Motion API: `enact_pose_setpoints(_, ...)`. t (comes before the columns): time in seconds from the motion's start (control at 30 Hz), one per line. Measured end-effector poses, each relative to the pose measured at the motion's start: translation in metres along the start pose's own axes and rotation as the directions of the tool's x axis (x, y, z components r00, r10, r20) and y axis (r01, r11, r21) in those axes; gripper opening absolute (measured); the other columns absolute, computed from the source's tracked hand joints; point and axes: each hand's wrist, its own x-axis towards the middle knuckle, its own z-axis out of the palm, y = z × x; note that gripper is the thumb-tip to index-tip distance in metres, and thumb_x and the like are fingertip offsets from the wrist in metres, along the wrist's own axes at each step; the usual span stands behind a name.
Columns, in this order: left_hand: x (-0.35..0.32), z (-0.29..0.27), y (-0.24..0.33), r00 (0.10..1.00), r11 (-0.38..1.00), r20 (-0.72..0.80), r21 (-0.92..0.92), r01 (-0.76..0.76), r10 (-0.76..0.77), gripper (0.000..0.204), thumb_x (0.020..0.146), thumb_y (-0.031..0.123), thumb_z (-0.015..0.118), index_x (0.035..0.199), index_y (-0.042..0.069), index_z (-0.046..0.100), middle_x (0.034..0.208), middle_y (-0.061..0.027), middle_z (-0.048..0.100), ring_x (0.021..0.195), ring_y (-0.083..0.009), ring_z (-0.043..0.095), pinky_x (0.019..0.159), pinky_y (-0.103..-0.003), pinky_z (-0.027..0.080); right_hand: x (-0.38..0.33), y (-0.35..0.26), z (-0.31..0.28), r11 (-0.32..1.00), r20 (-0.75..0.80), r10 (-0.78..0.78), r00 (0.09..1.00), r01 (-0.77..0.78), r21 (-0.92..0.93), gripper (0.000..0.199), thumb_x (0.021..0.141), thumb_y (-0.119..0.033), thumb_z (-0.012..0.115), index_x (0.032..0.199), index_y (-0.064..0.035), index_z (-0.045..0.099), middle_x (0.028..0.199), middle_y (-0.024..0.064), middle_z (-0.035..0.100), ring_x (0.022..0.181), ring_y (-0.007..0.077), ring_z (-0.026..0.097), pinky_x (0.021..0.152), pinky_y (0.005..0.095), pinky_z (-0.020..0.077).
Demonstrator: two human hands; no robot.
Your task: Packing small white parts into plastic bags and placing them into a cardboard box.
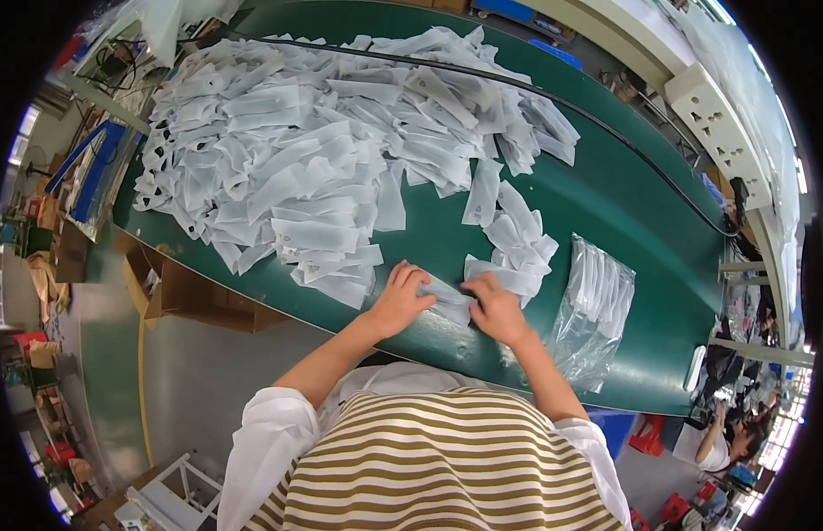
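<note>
Near the front edge of the green table, a flat translucent white plastic pouch (pixel 448 303) lies between my two hands. My left hand (pixel 401 299) has its fingers curled onto the pouch's left end. At the other end, the bent fingers of my right hand (pixel 497 308) close on the pouch. Just beyond my right hand is a small heap of similar pouches (pixel 520 239). A large pile of them (pixel 279 150) covers the far left and middle of the table. To the right lies a clear plastic bag (pixel 581 341) with several pouches lined up inside its far half.
A black cable (pixel 606 133) runs across above the green table (pixel 659 310). At the right, a white power strip (pixel 719 133) is fixed to a frame. An open cardboard box (pixel 199 296) stands below the table's left edge. Another person (pixel 708 442) is at the far right.
</note>
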Motion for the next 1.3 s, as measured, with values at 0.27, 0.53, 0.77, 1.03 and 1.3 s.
enact_pose_setpoints(0.27, -0.005, 0.003, -0.004, 0.972, 0.98, 0.207, -0.182, -0.075, 0.113, 0.032, 0.067, 0.007, 0.07, 0.098, 0.01, 0.06, 0.116, -0.0114, 0.05, 0.107, -0.029, 0.049, 0.103, -0.047, 0.034, -0.037, 0.058, -0.02, 0.878, -0.212, 0.191, 0.958, -0.264, -0.4, 0.033, 0.077, -0.001, 0.062, 0.109, -0.0012, 0.056, 0.108, 0.0194, 0.056, 0.078, 0.0365, 0.062, 0.065, 0.0454, 0.0492)
enact_pose_setpoints(0.53, -0.027, 0.018, 0.028, 0.932, 0.841, 0.361, -0.494, 0.219, -0.031, 0.052, 0.064, 0.004, 0.068, 0.115, 0.01, 0.06, 0.125, -0.0141, 0.047, 0.116, -0.0327, 0.046, 0.103, -0.049, 0.034, -0.05, 0.042, 0.003, 0.937, -0.177, 0.329, 0.928, -0.297, 0.186, 0.011, 0.081, -0.001, 0.06, 0.091, 0.0036, 0.062, 0.086, 0.0211, 0.06, 0.077, 0.0411, 0.059, 0.069, 0.0449, 0.0488)
enact_pose_setpoints(0.77, 0.005, -0.007, 0.038, 0.985, 0.983, 0.136, -0.167, -0.08, 0.104, 0.058, 0.061, 0.003, 0.07, 0.117, 0.012, 0.059, 0.129, -0.0135, 0.044, 0.122, -0.0363, 0.039, 0.102, -0.05, 0.035, -0.054, 0.025, 0.024, 0.975, -0.019, 0.129, 0.991, -0.123, 0.186, 0.009, 0.082, -0.006, 0.063, 0.087, 0.0018, 0.062, 0.081, 0.0188, 0.06, 0.074, 0.0366, 0.061, 0.062, 0.0432, 0.0474)
enact_pose_setpoints(1.03, -0.007, 0.02, 0.034, 0.961, 0.933, 0.249, -0.36, -0.022, 0.119, 0.061, 0.058, 0.002, 0.07, 0.118, 0.01, 0.056, 0.125, -0.0144, 0.045, 0.119, -0.0373, 0.04, 0.101, -0.047, 0.037, -0.043, 0.03, 0.021, 0.839, -0.324, 0.485, 0.812, -0.537, -0.09, 0.017, 0.078, -0.01, 0.067, 0.09, -0.0025, 0.057, 0.084, 0.0194, 0.062, 0.074, 0.0388, 0.062, 0.063, 0.0463, 0.0485)
enact_pose_setpoints(1.3, -0.009, 0.024, 0.041, 0.941, 0.916, 0.31, -0.401, 0.003, 0.132, 0.068, 0.057, 0.003, 0.072, 0.123, 0.008, 0.053, 0.126, -0.0159, 0.044, 0.119, -0.0377, 0.04, 0.101, -0.044, 0.037, -0.063, 0.043, 0.039, 0.896, -0.241, 0.442, 0.864, -0.438, 0.073, 0.021, 0.074, 0.0, 0.06, 0.091, -0.0034, 0.05, 0.079, 0.0191, 0.062, 0.074, 0.0399, 0.062, 0.063, 0.0471, 0.0484)
